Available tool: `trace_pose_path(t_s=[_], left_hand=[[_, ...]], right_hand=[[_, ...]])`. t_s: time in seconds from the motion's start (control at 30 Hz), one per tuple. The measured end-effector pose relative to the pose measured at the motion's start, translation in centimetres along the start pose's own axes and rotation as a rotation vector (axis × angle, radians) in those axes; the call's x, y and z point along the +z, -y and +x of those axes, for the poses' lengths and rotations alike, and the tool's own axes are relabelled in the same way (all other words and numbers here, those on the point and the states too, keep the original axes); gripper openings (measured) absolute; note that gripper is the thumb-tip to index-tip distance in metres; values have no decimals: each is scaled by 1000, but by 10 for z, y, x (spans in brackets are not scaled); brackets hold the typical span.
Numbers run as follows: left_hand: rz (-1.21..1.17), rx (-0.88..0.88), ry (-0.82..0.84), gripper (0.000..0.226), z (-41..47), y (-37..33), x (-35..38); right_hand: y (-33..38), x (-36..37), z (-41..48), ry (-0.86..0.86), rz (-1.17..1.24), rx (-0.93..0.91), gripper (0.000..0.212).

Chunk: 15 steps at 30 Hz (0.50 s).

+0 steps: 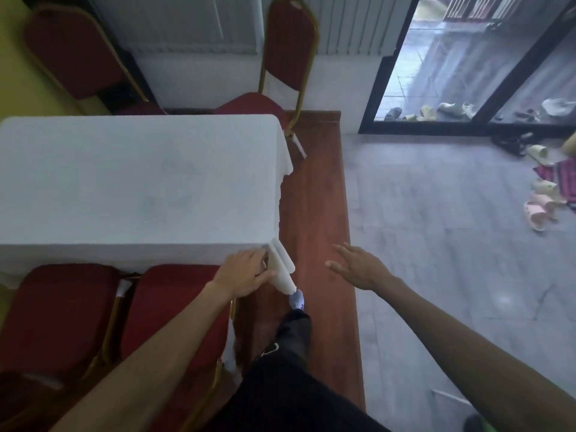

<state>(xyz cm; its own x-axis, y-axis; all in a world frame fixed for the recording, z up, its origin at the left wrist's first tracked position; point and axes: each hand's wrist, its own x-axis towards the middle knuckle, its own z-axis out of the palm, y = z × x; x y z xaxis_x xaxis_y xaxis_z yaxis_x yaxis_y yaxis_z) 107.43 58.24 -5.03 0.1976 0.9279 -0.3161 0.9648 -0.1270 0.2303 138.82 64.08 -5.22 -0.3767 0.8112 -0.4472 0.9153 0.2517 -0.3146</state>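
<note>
Nearest stands the person's leg in dark trousers, one foot [297, 299] set forward on the wooden strip [318, 198] that runs along the right side of the table. To the left of the leg, two red chairs [56, 316] are pushed in side by side against the table's near edge.

Just beyond them, the left hand [244, 271] holds the white cloth [140, 179] at its near right corner. The thumb is under the hanging fold and the fingers are curled over it, so the corner bunches into pleats that droop just right of the hand. The right hand [358, 266] is apart from the cloth, to the right of that corner. It hangs over the wooden strip with palm down and fingers spread, holding nothing.

The rest of the cloth lies flat over the table, stretching left and away.

At the far edge stand two more red chairs [290, 57]. On the far right, slippers [539, 207] lie scattered on the grey floor [436, 244] near a glass door [467, 57].
</note>
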Motion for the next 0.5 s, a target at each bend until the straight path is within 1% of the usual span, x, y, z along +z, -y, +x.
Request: trace_pose_path(t_s=[0.03,0.07,0.17,0.2,0.23,0.3,0.37,0.43,0.5], left_hand=[[23,-8,-8,66,22,2,-7],[51,-14,-6,72,44,4,-15],[101,-42,30,103,109,12,-41],[98,-53,43,108,130,15,-52],[100,-60,52,109,150,17,-65],[124,-68,50,97,190,21,-87],[137,-81,57,86,228,21,-109],[141,-100,48,83,265,21,-128],[146,-115,51,82,300,19,-143]], right_hand=[[-8,-14,19,-4,-4,4,97],[-14,-28,36,-4,-10,1,98],[-27,-76,91,-15,-18,-10,98],[-31,-94,110,-18,-15,-5,99],[-36,-111,129,-20,-11,0,103],[-46,-141,165,-40,-16,5,106],[-53,-168,197,-60,-29,-10,102],[-62,-193,228,-81,-48,-34,97],[-75,-216,260,-100,-46,-56,103]])
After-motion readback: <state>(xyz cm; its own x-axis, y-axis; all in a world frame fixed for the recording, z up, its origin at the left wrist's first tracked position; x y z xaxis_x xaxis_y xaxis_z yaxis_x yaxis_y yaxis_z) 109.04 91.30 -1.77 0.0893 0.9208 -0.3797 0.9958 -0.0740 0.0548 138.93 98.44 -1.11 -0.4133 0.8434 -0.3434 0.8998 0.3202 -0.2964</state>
